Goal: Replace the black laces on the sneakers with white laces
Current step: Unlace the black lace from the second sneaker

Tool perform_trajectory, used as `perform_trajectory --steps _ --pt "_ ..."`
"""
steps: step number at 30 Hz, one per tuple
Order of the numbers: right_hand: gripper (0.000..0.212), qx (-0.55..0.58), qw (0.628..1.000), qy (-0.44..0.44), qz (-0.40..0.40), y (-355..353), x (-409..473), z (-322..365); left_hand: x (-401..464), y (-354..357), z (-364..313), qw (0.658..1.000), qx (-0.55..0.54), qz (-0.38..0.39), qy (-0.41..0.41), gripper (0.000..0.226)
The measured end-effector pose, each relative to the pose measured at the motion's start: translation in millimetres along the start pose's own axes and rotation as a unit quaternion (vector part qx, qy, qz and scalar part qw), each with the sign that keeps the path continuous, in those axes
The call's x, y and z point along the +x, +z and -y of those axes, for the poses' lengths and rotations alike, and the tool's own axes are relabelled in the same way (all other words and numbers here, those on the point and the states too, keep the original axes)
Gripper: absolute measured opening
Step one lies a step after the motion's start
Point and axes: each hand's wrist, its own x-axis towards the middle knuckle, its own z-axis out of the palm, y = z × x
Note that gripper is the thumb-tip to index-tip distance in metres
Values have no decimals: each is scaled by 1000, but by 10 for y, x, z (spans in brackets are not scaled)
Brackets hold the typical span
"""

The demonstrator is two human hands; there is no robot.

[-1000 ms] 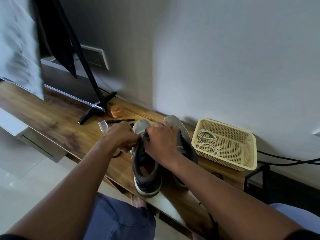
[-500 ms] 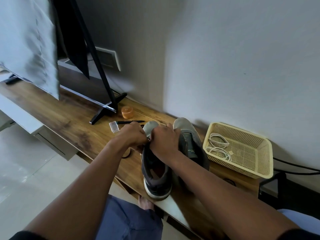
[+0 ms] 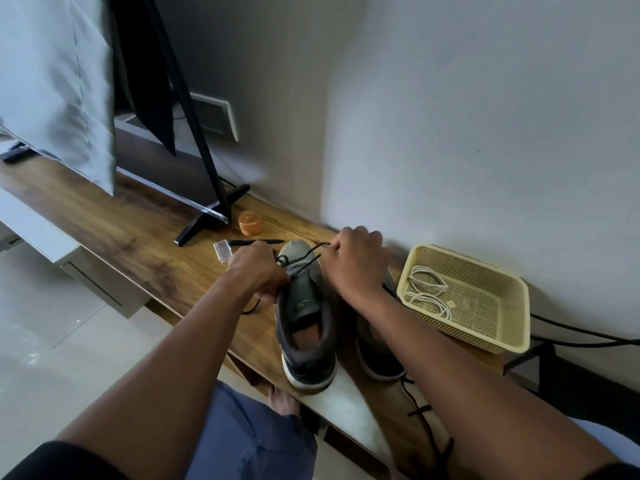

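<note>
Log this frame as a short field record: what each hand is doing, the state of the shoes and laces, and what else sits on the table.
left hand: grips the left sneaker by its side
right hand: pinches the black lace, drawn out over the toe
right sneaker: mostly hidden by the forearm; a loose black lace lies by its heel
white laces: coiled in the yellow basket, untouched
table: wooden; also holds an orange container, a pen and a small clear box
stage: black laces not yet fully removed
</note>
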Motion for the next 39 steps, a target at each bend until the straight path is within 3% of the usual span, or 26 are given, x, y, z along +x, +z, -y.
perform_trajectory --steps 4,8,10,12,14,16,19,28,39 --pt "28 -31 995 83 -51 -331 103 -298 -31 16 4 1000 9 7 7 9" --pt "29 -89 988 113 60 -537 117 -455 -82 19 -48 998 58 5 14 13" --pt "31 -93 993 67 37 -533 54 -394 -111 9 -81 998 54 4 7 15" --pt "21 -74 996 -42 -8 -476 -9 -271 -128 15 -108 999 38 4 13 13" --pt "15 -55 988 -146 16 -390 -60 -132 -117 20 -122 999 14 14 44 11" --pt "18 -54 977 -192 73 -257 -108 8 -83 9 -103 998 -28 22 53 13" --pt "19 -77 973 -189 110 -42 -183 134 -40 4 -92 997 -49 35 52 14" --pt "10 -109 983 -119 90 199 -185 215 1 -71 44 993 -89 80 23 7" --pt "10 -101 979 -150 98 207 -159 148 -46 -55 35 989 -116 89 27 17"
